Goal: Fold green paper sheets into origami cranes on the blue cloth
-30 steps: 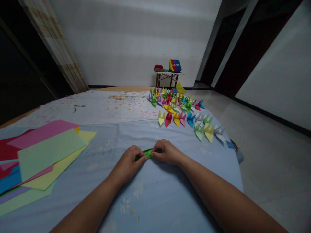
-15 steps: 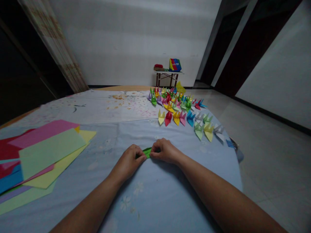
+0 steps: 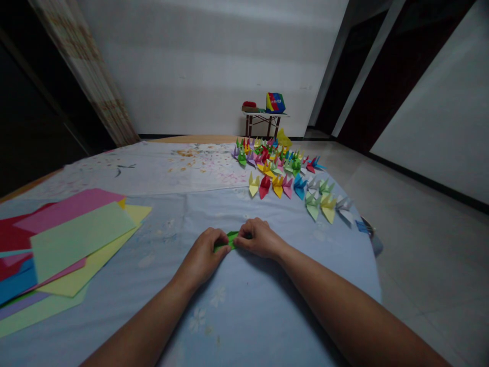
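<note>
A small folded piece of green paper (image 3: pixel 229 239) lies on the light blue cloth (image 3: pixel 244 306) between my two hands. My left hand (image 3: pixel 204 255) pinches its left end with curled fingers. My right hand (image 3: pixel 260 237) presses and pinches its right end, fingers closed. Most of the green paper is hidden under my fingers.
A loose stack of coloured paper sheets (image 3: pixel 64 244) lies at the left. Several folded paper cranes (image 3: pixel 286 173) in many colours stand in rows at the far right of the cloth. A small table (image 3: pixel 263 120) with a colourful box stands by the wall. Bare floor lies to the right.
My hands have drawn slightly closer together on the green paper, so less of it shows. Everything else stays put.
</note>
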The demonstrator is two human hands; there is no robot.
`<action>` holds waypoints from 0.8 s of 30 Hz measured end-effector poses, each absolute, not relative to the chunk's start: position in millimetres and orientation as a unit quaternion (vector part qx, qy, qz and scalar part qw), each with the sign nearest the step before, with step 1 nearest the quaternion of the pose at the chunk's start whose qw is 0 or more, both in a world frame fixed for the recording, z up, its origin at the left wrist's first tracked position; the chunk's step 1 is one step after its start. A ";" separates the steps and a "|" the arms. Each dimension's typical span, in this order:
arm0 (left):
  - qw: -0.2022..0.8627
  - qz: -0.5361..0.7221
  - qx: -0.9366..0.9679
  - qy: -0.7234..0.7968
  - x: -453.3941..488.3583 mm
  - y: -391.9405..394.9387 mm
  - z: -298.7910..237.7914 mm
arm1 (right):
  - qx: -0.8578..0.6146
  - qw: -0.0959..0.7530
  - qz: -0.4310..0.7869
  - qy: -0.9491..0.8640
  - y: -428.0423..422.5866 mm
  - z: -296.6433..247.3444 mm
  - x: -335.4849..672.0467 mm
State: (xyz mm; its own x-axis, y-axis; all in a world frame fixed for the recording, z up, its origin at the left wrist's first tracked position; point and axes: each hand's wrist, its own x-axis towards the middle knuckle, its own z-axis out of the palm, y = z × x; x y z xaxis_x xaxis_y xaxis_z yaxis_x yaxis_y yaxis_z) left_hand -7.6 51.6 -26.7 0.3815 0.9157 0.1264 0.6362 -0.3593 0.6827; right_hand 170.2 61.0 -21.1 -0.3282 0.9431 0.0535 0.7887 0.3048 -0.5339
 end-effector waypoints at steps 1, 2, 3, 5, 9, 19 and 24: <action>0.277 0.260 0.783 0.493 -7.8 51.3 -27.1 | -0.553 0.179 0.214 -0.785 60.8 -20.5 170.1; 0.280 0.265 0.781 0.491 -8.2 51.0 -27.2 | -0.554 0.174 0.217 -0.785 60.8 -19.9 170.1; 0.285 0.268 0.780 0.488 -8.7 50.8 -27.0 | -0.553 0.171 0.220 -0.785 60.8 -19.4 170.2; 0.297 0.263 0.784 0.478 -10.3 51.0 -25.3 | -0.552 0.166 0.225 -0.786 61.3 -19.2 170.7; 0.300 0.235 0.803 0.459 -14.0 52.7 -20.9 | -0.551 0.169 0.209 -0.790 62.8 -21.6 171.5; 0.288 0.235 0.807 0.459 -13.0 55.5 -23.9 | -0.557 0.160 0.195 -0.792 62.4 -21.9 169.4; 0.274 0.244 0.808 0.461 -11.2 51.8 -24.6 | -0.557 0.159 0.195 -0.792 61.7 -22.0 168.3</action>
State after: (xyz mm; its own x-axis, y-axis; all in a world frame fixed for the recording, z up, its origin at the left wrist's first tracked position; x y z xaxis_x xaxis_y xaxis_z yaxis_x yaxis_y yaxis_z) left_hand -11.2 51.8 -24.6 0.4552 0.8789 0.1424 0.6114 -0.4248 0.6677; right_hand 168.3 61.7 -22.0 -0.3295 0.9435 0.0337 0.8196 0.3036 -0.4859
